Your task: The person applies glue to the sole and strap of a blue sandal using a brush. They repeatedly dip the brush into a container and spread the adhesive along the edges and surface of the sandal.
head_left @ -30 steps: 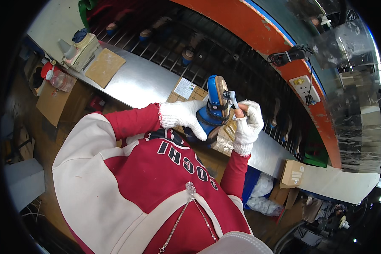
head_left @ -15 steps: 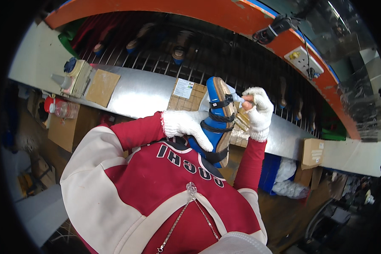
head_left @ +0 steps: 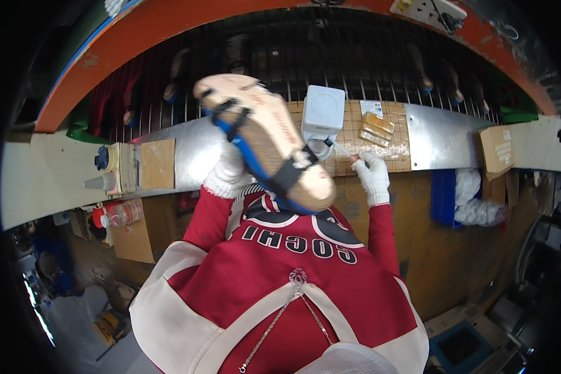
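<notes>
Shoe held sole-up in the left hand, brush in the right at the worktop.

The shoe (head_left: 265,140), tan sole with a blue edge and black straps across it, was raised close to the camera, sole upward, above the person's chest and in front of the metal worktop (head_left: 436,140). The left hand (head_left: 227,174), in a white glove, was closed on the shoe from beneath, mostly hidden behind it. The right hand (head_left: 371,176), also gloved, was pinched around a thin brush (head_left: 341,149), its tip pointing toward a grey box (head_left: 323,111) on the tan cutting mat (head_left: 380,153). Yellowish blocks (head_left: 375,126) lay on the mat just right of the box. Further left on the worktop stood a white cone (head_left: 100,182) and a cardboard square (head_left: 158,163). Above, a wire rack (head_left: 368,68) ran under an orange rail (head_left: 168,37).
</notes>
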Action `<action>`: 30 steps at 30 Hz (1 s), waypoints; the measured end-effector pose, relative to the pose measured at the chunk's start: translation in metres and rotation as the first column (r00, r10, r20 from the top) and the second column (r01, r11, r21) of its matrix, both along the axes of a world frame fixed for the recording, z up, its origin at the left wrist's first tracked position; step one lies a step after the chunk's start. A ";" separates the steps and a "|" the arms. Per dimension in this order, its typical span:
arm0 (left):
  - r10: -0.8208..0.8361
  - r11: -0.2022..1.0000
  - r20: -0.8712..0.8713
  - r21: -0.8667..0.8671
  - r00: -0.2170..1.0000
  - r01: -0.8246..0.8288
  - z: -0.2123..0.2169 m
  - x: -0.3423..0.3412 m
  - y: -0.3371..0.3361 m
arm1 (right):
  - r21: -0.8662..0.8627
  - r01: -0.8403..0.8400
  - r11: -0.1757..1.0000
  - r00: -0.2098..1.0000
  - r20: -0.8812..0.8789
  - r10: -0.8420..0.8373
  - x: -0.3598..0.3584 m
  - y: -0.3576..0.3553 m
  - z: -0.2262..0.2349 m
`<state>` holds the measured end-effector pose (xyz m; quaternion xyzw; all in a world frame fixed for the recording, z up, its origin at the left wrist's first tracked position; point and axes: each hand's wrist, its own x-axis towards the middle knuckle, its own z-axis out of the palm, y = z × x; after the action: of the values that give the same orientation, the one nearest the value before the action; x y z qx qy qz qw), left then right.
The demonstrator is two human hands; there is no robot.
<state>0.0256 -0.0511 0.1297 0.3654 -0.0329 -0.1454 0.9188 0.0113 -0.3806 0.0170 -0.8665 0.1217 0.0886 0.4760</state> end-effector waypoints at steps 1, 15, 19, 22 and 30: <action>0.064 0.994 0.048 -0.093 0.997 -0.060 -0.002 0.003 0.009 | -0.131 -0.040 0.991 0.995 0.090 0.052 -0.006 0.002 -0.007; 0.185 0.953 -0.119 0.265 0.976 -0.149 -0.040 -0.056 0.057 | -0.679 -0.121 0.724 0.930 0.178 0.323 -0.002 0.034 -0.013; 0.145 0.964 -0.194 0.248 0.970 -0.094 -0.039 -0.044 0.051 | -0.377 -0.074 0.923 0.976 0.164 0.145 -0.009 0.025 -0.020; 0.079 0.986 -0.270 0.160 0.960 -0.036 -0.026 -0.031 0.040 | 0.010 -0.006 1.000 1.000 -0.022 0.006 -0.013 0.017 -0.026; 0.058 0.995 -0.321 0.101 0.945 -0.027 0.022 -0.009 -0.015 | 0.071 0.034 0.997 0.828 0.556 -0.068 0.007 0.032 0.052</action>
<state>0.0163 -0.0656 0.1521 0.3805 0.1330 -0.1847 0.8964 0.0179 -0.3489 0.0691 -0.8367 -0.0018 -0.1773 0.5181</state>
